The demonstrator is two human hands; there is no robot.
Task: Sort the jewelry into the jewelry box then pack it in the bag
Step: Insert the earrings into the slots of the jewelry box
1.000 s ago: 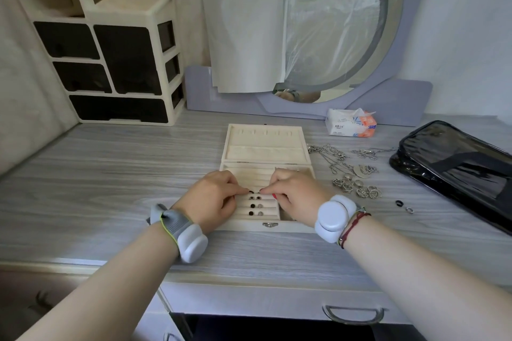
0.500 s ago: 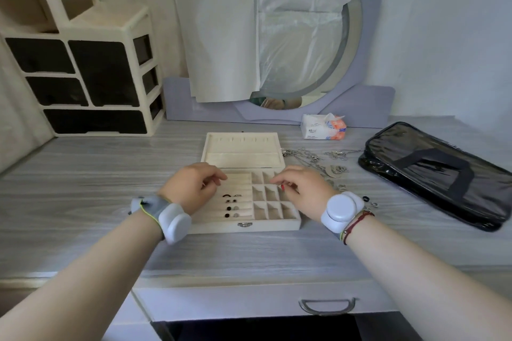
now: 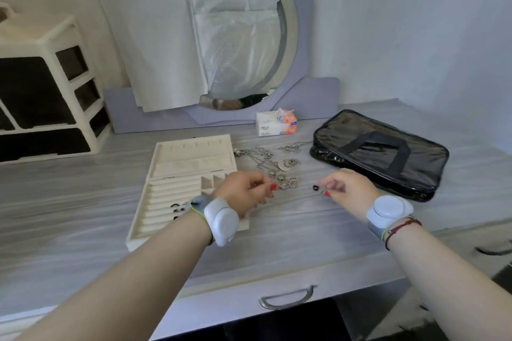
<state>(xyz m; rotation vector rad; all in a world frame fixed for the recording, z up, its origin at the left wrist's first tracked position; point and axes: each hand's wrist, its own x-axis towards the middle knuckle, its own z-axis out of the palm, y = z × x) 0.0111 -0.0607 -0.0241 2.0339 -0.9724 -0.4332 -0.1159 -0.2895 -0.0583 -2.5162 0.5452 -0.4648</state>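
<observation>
The cream jewelry box (image 3: 166,202) lies open on the dresser with a few small dark pieces (image 3: 177,207) in its ring slots. My left hand (image 3: 243,191) hovers over the box's right side, fingers loosely curled, thumb pointing at a pile of silver rings (image 3: 285,181). Nothing shows in it. My right hand (image 3: 346,188) has its thumb and forefinger close together just right of a small black ring (image 3: 315,188) on the tabletop. Silver necklaces (image 3: 263,155) lie tangled behind the rings. The black bag (image 3: 388,152) lies flat to the right.
A tissue pack (image 3: 275,124) stands behind the necklaces below the paper-covered round mirror (image 3: 235,50). A cream drawer organiser (image 3: 47,97) occupies the back left. A drawer handle (image 3: 288,299) sits under the front edge.
Both hands left the box's ring slots and moved right: the left toward the silver rings, the right to the black ring. The view swung right as well.
</observation>
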